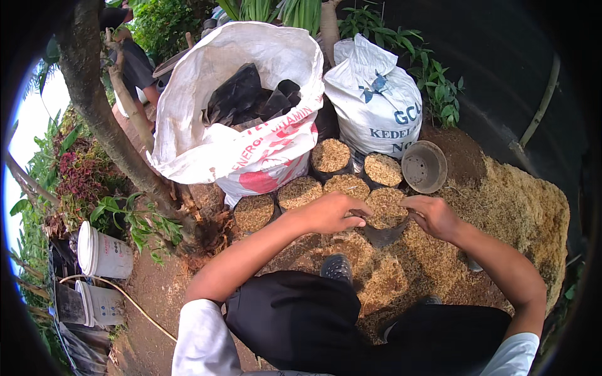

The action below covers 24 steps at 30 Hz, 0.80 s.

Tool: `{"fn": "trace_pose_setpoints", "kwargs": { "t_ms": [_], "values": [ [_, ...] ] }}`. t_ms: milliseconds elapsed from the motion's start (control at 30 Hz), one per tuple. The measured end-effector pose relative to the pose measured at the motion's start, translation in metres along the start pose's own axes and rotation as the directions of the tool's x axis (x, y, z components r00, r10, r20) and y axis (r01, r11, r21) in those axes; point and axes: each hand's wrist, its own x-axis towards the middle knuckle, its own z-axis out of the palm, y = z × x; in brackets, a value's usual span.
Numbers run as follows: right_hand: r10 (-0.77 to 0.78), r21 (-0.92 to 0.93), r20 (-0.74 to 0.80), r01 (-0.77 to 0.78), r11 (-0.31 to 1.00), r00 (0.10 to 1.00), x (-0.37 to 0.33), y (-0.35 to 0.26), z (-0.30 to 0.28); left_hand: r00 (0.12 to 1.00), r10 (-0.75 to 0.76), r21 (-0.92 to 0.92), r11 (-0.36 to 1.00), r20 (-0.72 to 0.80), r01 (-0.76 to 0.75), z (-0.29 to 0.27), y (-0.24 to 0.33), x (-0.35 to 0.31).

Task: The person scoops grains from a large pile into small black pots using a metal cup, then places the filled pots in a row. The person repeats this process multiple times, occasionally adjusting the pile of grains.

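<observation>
Between my hands stands a black plastic grow bag point(384, 237), filled to the top with light brown husk-like material. At its left rim, my left hand point(335, 214) has its thumb and fingers drawn together on the plastic. My right hand point(433, 217) is closed at the opposite rim, its lower fingers curled and partly hidden. Several similar filled bags stand just beyond, among them a left one point(254, 213), a middle one point(347, 185) and a back one point(330, 155). A round grey-brown pot point(424, 167) with holes in its bottom lies tilted beside them.
A large open white sack point(182, 135) holds black plastic bags point(235, 94). Another white sack point(376, 103) stands right of it. A husk heap point(520, 200) spreads at right. Tree trunk point(106, 119), white buckets point(110, 254), a hose point(141, 315) and a person point(135, 69) are at left.
</observation>
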Motion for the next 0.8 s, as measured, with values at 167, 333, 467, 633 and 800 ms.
{"fn": "trace_pose_setpoints", "kwargs": {
  "t_ms": [167, 333, 467, 633, 800],
  "values": [
    [0.632, 0.277, 0.047, -0.618, 0.736, 0.774, -0.063, 0.024, -0.020, 0.978, -0.132, -0.101, 0.984, 0.160, 0.149, 0.056, 0.020, 0.101],
    [0.865, 0.501, -0.166, -0.715, 0.487, 0.473, -0.088, 0.069, 0.002, 0.860, -0.316, -0.747, 0.432, 0.400, 0.506, 0.143, 0.031, 0.191],
    [0.863, 0.630, -0.342, -0.591, 0.504, 0.372, -0.091, 0.096, 0.043, 0.813, -0.184, -0.824, -0.269, 0.553, 0.500, 0.203, 0.059, 0.253],
    [0.840, 0.337, -0.256, -0.770, 0.541, 0.478, -0.120, 0.141, 0.045, 0.905, -0.117, -0.869, -0.352, 0.409, 0.347, 0.208, 0.041, 0.309],
    [0.921, 0.558, -0.244, -0.733, 0.390, 0.304, -0.135, 0.161, 0.050, 0.746, -0.248, -0.779, -0.314, 0.619, 0.542, 0.230, 0.042, 0.331]
  ]
}}
